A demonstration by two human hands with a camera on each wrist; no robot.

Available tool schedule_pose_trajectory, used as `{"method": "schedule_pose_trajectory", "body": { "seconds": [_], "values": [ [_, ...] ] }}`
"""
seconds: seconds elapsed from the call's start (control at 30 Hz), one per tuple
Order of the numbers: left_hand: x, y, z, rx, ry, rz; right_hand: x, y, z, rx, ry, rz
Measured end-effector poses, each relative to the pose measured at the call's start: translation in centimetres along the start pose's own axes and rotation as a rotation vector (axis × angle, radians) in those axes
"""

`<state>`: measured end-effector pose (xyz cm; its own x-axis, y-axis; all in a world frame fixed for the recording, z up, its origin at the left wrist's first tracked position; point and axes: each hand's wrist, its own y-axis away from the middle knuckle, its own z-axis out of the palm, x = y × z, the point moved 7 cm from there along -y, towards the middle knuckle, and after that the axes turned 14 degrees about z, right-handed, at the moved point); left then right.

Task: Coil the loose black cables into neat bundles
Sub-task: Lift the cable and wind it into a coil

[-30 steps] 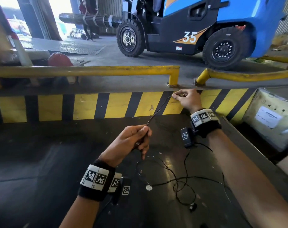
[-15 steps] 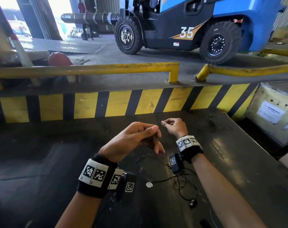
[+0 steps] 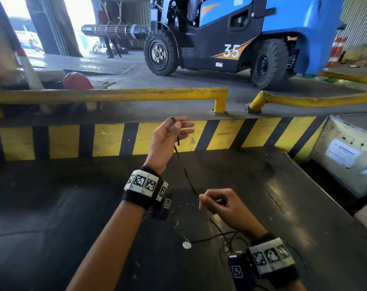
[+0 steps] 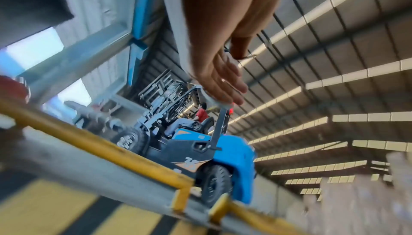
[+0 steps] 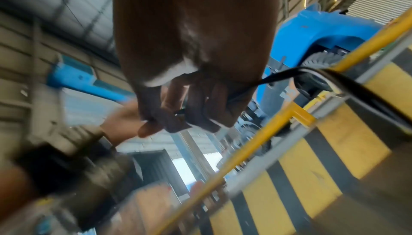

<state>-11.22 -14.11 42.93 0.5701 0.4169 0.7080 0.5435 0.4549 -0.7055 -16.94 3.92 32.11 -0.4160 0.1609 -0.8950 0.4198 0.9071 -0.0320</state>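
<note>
A thin black cable (image 3: 184,171) runs taut between my two hands above the dark table (image 3: 73,217). My left hand (image 3: 176,122) is raised in front of the striped kerb and pinches the cable near its end with the thumb, the other fingers straight; the short end (image 3: 178,141) hangs below the palm. In the left wrist view the left hand (image 4: 223,80) shows flat fingers. Lower right, my right hand (image 3: 207,201) pinches the cable with curled fingers. The right wrist view shows the right hand (image 5: 185,115) closed round the cable (image 5: 347,83). The rest lies in a loose tangle (image 3: 228,238) by my right wrist.
A small white disc (image 3: 186,245) lies on the table near the tangle. A yellow-black striped kerb (image 3: 63,139) and a yellow rail (image 3: 115,94) bound the far side. A blue forklift (image 3: 241,38) stands beyond. A grey box (image 3: 346,152) sits at the right edge.
My left hand has risen and moved away from me with the cable end. My right hand has drawn back toward me and down, and the cable now stretches between them.
</note>
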Motion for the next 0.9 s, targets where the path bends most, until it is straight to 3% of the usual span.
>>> {"method": "schedule_pose_trajectory", "body": {
  "seconds": [0.23, 0.37, 0.53, 0.77, 0.9],
  "values": [
    [-2.0, 2.7, 2.5, -0.289, -0.173, -0.036, -10.6, 3.3, -7.3, 0.149, 0.215, -0.235],
    [-0.9, 5.2, 5.3, -0.4, -0.046, -0.077, -13.6, 2.2, -10.9, 0.267, 0.303, -0.298],
    [1.1, 6.5, 8.6, -0.414, 0.19, -0.203, -16.0, 0.6, -13.3, 0.333, 0.326, -0.359],
    [3.2, 6.8, 9.5, -0.38, 0.489, -0.205, -17.2, -1.5, -15.0, 0.371, 0.298, -0.414],
    [3.9, 6.8, 9.8, -0.407, 0.51, -0.197, -16.5, -3.1, -15.1, 0.389, 0.317, -0.403]
  ]
}}
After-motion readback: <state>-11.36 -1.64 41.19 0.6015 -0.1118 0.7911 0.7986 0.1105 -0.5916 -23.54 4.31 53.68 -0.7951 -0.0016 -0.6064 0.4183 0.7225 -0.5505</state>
